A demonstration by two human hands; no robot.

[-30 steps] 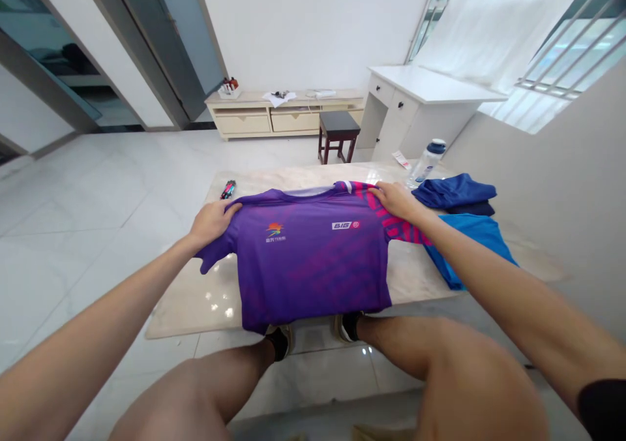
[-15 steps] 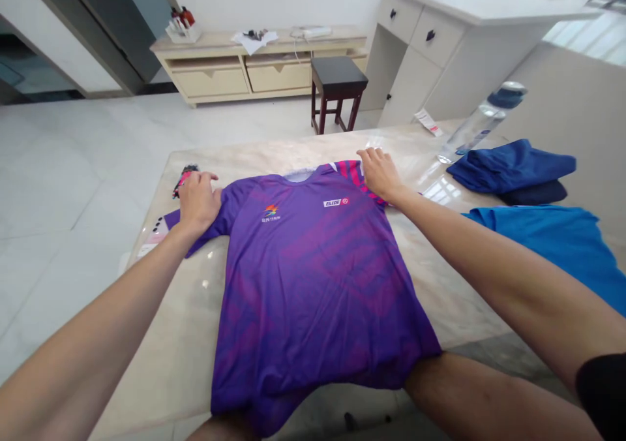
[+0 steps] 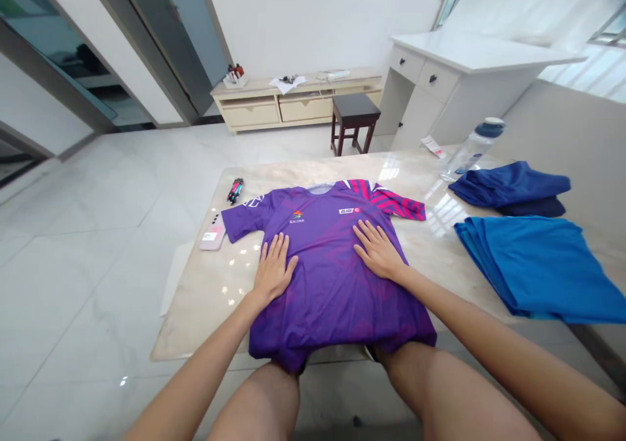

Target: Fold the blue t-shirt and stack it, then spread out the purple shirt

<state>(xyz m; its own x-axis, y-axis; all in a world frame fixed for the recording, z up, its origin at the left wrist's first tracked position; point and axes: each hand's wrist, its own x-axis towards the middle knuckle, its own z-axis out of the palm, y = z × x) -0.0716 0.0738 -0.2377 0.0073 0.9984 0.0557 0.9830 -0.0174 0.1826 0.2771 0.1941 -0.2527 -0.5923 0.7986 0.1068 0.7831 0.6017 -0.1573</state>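
A purple sports shirt [image 3: 327,278] with pink striped shoulders lies face up on the marble table [image 3: 205,297], sleeves spread, its hem hanging over the near edge. My left hand [image 3: 272,269] rests flat on the shirt's left side with fingers stretched out. On the chest area to the right, my right hand [image 3: 376,249] also lies flat with fingers spread. Neither hand holds anything.
A light blue cloth [image 3: 538,265] and a folded dark blue garment [image 3: 508,186] lie on the table's right, with a water bottle [image 3: 472,147] behind. A phone [image 3: 214,235] and a small dark object [image 3: 235,190] lie left of the shirt. A stool [image 3: 355,121], desk and low cabinet stand beyond.
Both hands left the shirt's shoulders and moved down onto its middle, now lying flat. The shirt lies spread with both sleeves out.
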